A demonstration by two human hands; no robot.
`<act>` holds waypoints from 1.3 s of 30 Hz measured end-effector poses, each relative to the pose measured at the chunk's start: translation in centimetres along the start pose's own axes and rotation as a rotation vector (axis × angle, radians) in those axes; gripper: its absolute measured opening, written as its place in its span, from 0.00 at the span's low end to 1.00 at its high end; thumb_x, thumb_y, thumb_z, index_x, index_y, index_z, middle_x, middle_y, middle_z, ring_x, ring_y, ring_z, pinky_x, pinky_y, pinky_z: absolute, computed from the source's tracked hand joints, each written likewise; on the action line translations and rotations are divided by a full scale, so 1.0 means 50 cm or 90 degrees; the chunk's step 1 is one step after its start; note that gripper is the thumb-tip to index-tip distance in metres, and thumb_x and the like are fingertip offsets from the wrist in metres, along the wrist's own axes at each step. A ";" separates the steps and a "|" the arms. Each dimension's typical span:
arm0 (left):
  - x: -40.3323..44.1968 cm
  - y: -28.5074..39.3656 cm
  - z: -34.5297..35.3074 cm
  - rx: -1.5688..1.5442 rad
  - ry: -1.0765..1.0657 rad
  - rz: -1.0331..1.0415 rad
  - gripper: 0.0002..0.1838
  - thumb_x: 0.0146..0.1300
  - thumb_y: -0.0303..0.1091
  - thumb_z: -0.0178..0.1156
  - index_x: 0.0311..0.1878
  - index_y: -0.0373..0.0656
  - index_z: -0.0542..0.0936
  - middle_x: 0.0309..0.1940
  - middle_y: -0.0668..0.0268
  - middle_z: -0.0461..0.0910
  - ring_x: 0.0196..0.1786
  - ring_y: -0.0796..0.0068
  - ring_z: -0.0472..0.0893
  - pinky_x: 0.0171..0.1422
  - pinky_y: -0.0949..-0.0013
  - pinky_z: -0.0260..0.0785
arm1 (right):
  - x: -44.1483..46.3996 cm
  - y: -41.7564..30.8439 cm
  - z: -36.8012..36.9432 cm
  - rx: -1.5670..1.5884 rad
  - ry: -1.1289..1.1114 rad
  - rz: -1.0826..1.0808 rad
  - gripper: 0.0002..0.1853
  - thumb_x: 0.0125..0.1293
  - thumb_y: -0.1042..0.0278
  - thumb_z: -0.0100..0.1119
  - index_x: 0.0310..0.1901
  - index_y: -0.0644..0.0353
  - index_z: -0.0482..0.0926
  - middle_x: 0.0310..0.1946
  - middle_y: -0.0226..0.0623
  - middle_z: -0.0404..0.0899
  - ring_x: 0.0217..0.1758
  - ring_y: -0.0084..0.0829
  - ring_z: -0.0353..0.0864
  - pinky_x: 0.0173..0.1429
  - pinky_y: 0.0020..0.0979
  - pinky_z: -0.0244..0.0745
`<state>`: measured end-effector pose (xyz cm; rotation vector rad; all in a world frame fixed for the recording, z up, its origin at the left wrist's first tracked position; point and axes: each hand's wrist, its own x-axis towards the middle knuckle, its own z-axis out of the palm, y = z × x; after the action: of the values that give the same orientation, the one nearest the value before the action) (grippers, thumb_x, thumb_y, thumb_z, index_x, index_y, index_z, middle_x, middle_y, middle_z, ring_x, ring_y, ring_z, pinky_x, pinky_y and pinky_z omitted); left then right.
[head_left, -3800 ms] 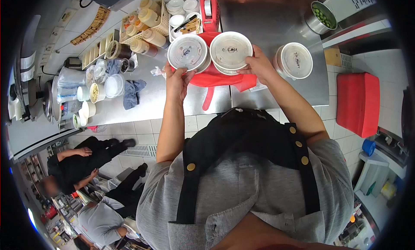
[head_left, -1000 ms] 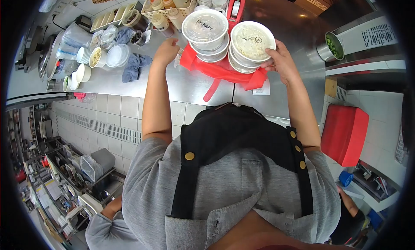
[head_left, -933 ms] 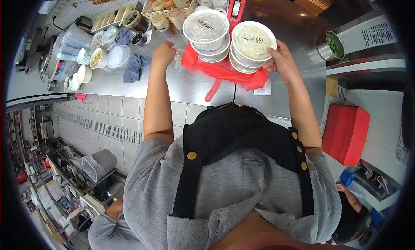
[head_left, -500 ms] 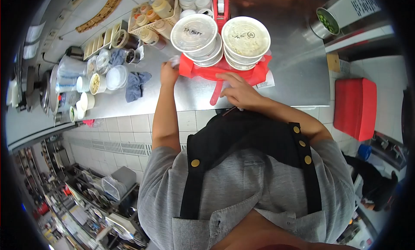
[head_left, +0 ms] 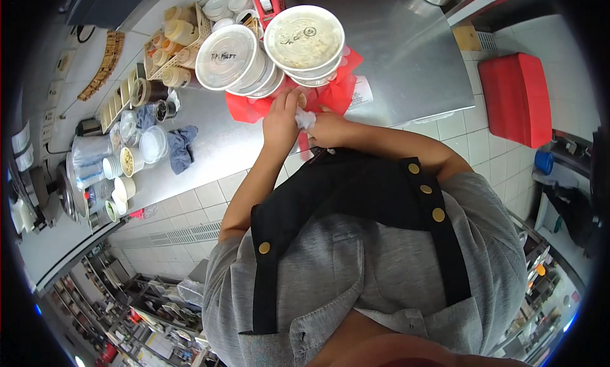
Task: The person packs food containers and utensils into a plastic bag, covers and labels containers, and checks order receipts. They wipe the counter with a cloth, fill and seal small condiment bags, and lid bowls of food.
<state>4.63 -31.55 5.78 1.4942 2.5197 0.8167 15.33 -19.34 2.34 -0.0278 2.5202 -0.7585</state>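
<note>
My left hand [head_left: 282, 120] is closed around a small crumpled whitish plastic bag [head_left: 305, 119] in front of the stacked tubs. My right hand [head_left: 328, 128] meets it from the other side, fingers curled in at the plastic; its fingertips are partly hidden. Just beyond both hands, a red plastic carrier bag [head_left: 244, 108] lies spread on the steel counter. On it stand two stacks of round lidded tubs: a left one [head_left: 227, 57] with handwriting on its lid, tilted slightly, and a right one [head_left: 305, 38] marked with a circled figure.
A steel counter [head_left: 406, 68] runs under everything. Left are a blue-grey cloth [head_left: 182, 150], clear lids [head_left: 154, 145] and a basket of sauce bottles [head_left: 181, 32]. Behind the tubs is a red tape dispenser [head_left: 265, 0]. A printed paper [head_left: 362, 91] lies right; a red bin [head_left: 515, 100] stands beyond.
My left hand has moved right with the whitish plastic, from the bag's left side to its front. My right hand has drawn in beside it, fingers now curled. The view has shifted and turned.
</note>
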 end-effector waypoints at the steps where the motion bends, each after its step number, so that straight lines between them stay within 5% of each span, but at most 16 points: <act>1: 0.013 -0.012 0.026 0.057 0.007 0.022 0.25 0.53 0.22 0.63 0.57 0.46 0.78 0.60 0.61 0.77 0.53 0.53 0.80 0.55 0.56 0.77 | -0.019 0.014 -0.001 0.048 0.067 -0.102 0.18 0.63 0.61 0.62 0.52 0.57 0.83 0.58 0.43 0.78 0.66 0.43 0.75 0.76 0.57 0.56; 3: 0.028 -0.026 0.062 0.117 0.030 0.046 0.23 0.51 0.22 0.62 0.53 0.47 0.79 0.59 0.62 0.78 0.59 0.55 0.77 0.61 0.57 0.74 | -0.076 0.051 0.000 0.232 0.248 -0.296 0.12 0.66 0.64 0.60 0.48 0.58 0.83 0.54 0.40 0.80 0.61 0.42 0.77 0.70 0.44 0.67; 5: 0.028 -0.033 0.067 0.145 0.036 0.046 0.22 0.51 0.22 0.61 0.52 0.47 0.79 0.59 0.62 0.78 0.58 0.55 0.77 0.60 0.57 0.74 | -0.162 0.100 0.005 0.370 0.224 -0.257 0.09 0.67 0.67 0.61 0.45 0.59 0.83 0.47 0.38 0.83 0.54 0.41 0.80 0.61 0.38 0.74; 10: 0.023 -0.007 0.025 0.078 0.114 -0.035 0.26 0.52 0.19 0.63 0.57 0.47 0.77 0.52 0.60 0.79 0.51 0.55 0.78 0.57 0.55 0.72 | -0.388 0.357 0.236 0.445 0.286 0.187 0.05 0.65 0.68 0.62 0.39 0.57 0.83 0.37 0.35 0.84 0.42 0.34 0.83 0.46 0.34 0.78; 12: -0.006 0.001 0.018 0.009 0.133 -0.114 0.26 0.56 0.20 0.64 0.60 0.43 0.75 0.50 0.57 0.78 0.45 0.59 0.80 0.48 0.61 0.75 | -0.444 0.427 0.267 0.332 0.354 0.370 0.05 0.63 0.73 0.60 0.39 0.59 0.83 0.40 0.42 0.84 0.45 0.42 0.84 0.51 0.38 0.78; 14: -0.031 0.029 0.008 -0.043 0.172 -0.115 0.25 0.57 0.18 0.63 0.60 0.41 0.75 0.52 0.56 0.78 0.40 0.65 0.81 0.39 0.66 0.75 | -0.453 0.523 0.292 0.059 0.509 0.404 0.09 0.62 0.75 0.57 0.42 0.61 0.83 0.45 0.49 0.83 0.51 0.48 0.82 0.56 0.43 0.77; 17: -0.061 0.064 -0.009 -0.051 0.148 -0.074 0.24 0.57 0.16 0.62 0.58 0.40 0.76 0.54 0.55 0.78 0.35 0.69 0.81 0.34 0.69 0.74 | -0.418 0.676 0.358 -0.129 0.390 0.506 0.20 0.65 0.65 0.54 0.57 0.57 0.81 0.57 0.49 0.81 0.63 0.51 0.76 0.70 0.46 0.69; 20: -0.081 0.093 -0.025 -0.034 0.095 -0.098 0.20 0.59 0.16 0.62 0.55 0.41 0.78 0.55 0.56 0.78 0.34 0.72 0.81 0.33 0.70 0.75 | -0.346 0.754 0.350 0.101 0.568 0.598 0.23 0.69 0.59 0.53 0.64 0.53 0.77 0.66 0.46 0.75 0.70 0.50 0.70 0.75 0.46 0.64; 28: -0.151 0.154 0.018 -0.102 0.022 -0.260 0.17 0.63 0.14 0.59 0.53 0.39 0.80 0.61 0.59 0.72 0.38 0.80 0.77 0.37 0.77 0.71 | -0.279 0.816 0.289 0.043 0.374 0.532 0.24 0.70 0.56 0.52 0.66 0.52 0.76 0.68 0.45 0.73 0.72 0.50 0.69 0.76 0.46 0.63; 31: -0.146 0.180 0.045 -0.066 0.006 -0.222 0.12 0.61 0.16 0.62 0.47 0.38 0.81 0.58 0.57 0.76 0.33 0.73 0.80 0.35 0.72 0.75 | -0.303 0.825 0.298 0.049 0.362 0.463 0.25 0.71 0.54 0.52 0.66 0.52 0.75 0.68 0.45 0.73 0.72 0.50 0.68 0.76 0.46 0.62; 34: -0.142 0.183 0.069 -0.026 0.000 -0.107 0.10 0.61 0.16 0.61 0.45 0.34 0.80 0.51 0.52 0.78 0.39 0.58 0.80 0.43 0.64 0.74 | -0.365 0.834 0.303 0.047 0.361 0.394 0.25 0.71 0.53 0.52 0.67 0.51 0.75 0.69 0.44 0.72 0.73 0.50 0.67 0.76 0.46 0.62; 36: -0.138 0.174 0.099 -0.083 -0.062 -0.186 0.09 0.62 0.16 0.60 0.44 0.36 0.80 0.42 0.56 0.81 0.38 0.59 0.81 0.40 0.66 0.74 | -0.413 0.820 0.305 0.062 0.346 0.326 0.25 0.72 0.53 0.52 0.67 0.51 0.75 0.69 0.44 0.72 0.73 0.50 0.67 0.76 0.46 0.62; 39: -0.089 0.199 0.095 -0.154 -0.172 -0.110 0.13 0.54 0.13 0.58 0.41 0.40 0.81 0.39 0.58 0.83 0.39 0.61 0.83 0.36 0.67 0.76 | -0.485 0.747 0.267 0.154 0.256 0.179 0.28 0.72 0.49 0.51 0.69 0.52 0.73 0.70 0.44 0.72 0.72 0.50 0.68 0.77 0.46 0.61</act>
<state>16.36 -29.66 5.83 1.2016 2.2252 0.7976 47.35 9.25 -15.52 0.6050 2.6934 -1.0255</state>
